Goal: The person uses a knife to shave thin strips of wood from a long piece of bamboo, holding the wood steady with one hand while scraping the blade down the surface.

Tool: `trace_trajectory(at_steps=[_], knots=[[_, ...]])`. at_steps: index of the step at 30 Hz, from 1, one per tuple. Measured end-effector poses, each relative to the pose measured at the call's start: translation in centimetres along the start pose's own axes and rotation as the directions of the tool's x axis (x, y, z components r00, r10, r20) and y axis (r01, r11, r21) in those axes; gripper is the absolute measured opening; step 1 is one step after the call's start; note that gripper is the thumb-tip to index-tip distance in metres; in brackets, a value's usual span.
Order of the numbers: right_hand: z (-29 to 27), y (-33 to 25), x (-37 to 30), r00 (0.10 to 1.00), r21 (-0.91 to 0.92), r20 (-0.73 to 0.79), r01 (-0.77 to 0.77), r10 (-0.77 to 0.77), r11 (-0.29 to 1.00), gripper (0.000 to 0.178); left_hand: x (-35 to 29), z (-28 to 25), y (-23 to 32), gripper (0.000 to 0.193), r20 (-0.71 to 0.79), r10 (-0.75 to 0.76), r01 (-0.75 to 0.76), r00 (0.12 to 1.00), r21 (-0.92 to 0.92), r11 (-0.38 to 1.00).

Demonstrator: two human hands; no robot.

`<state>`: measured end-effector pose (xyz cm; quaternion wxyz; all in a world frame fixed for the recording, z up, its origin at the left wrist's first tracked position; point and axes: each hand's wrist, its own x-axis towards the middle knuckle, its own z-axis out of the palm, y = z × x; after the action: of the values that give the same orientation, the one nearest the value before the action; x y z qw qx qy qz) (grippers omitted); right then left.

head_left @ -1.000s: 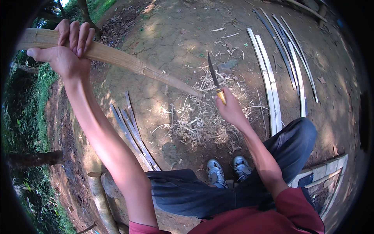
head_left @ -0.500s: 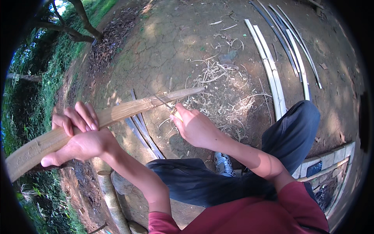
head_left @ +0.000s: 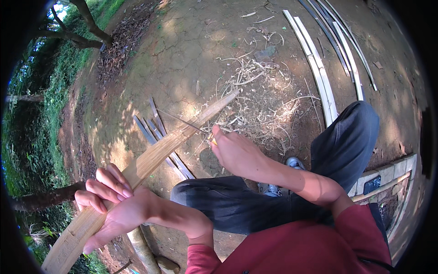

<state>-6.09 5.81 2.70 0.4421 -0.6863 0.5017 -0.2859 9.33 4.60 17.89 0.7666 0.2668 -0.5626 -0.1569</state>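
Note:
A long, pale split bamboo piece [head_left: 157,154] slants from the lower left up to a narrowed tip near the middle. My left hand [head_left: 129,205] wraps round its lower part, fingers over the top and thumb along the near side. In my closed right hand [head_left: 239,153] is a thin-bladed knife [head_left: 199,129], with a bit of its yellowish handle showing at the fingers. Its blade lies across the bamboo below the tip; how deep the edge sits I cannot tell.
Curled shavings [head_left: 269,100] litter the bare earth ahead. Long pale strips [head_left: 317,73] lie at the right, and darker strips [head_left: 171,157] lie beneath the bamboo. A low block edging [head_left: 397,169] is at the lower right, a log [head_left: 143,249] at the lower left. My bent knee [head_left: 349,128] rises at the right.
The bamboo's held end has swung down and toward me, so the piece slants more steeply. My left hand moved with it, to the right and nearer. The knife hand shifted slightly right and nearer.

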Motion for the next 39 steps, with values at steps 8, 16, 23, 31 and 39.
trace_trajectory(at_steps=[8,16,23,31,39], knots=[[-1.3,-2.2,-1.3,0.996,0.006,-0.043,0.078,-0.078,0.997,0.030,-0.4,0.6,0.6,0.076,0.139,-0.011,0.024,0.990,-0.092,0.995],[-1.4,-4.0,-2.3,0.999,0.105,0.027,0.029,-0.032,0.994,0.030,-0.3,1.1,0.2,0.077,-0.042,0.021,-0.017,0.999,0.085,0.996],[-1.6,-4.1,-2.6,0.997,0.082,0.062,0.042,-0.047,0.996,0.033,-0.4,0.9,0.4,0.077,0.066,0.013,-0.011,0.998,-0.030,0.999],[0.3,1.7,-0.6,0.994,-0.066,-0.078,-0.085,0.080,0.994,0.031,-1.0,2.4,0.8,0.078,0.134,-0.027,0.051,0.991,-0.173,0.984],[-2.0,-2.8,-2.3,1.000,0.108,0.001,-0.017,0.017,0.994,0.025,-0.9,2.7,0.4,0.077,0.046,0.016,-0.014,0.999,-0.046,0.999]])
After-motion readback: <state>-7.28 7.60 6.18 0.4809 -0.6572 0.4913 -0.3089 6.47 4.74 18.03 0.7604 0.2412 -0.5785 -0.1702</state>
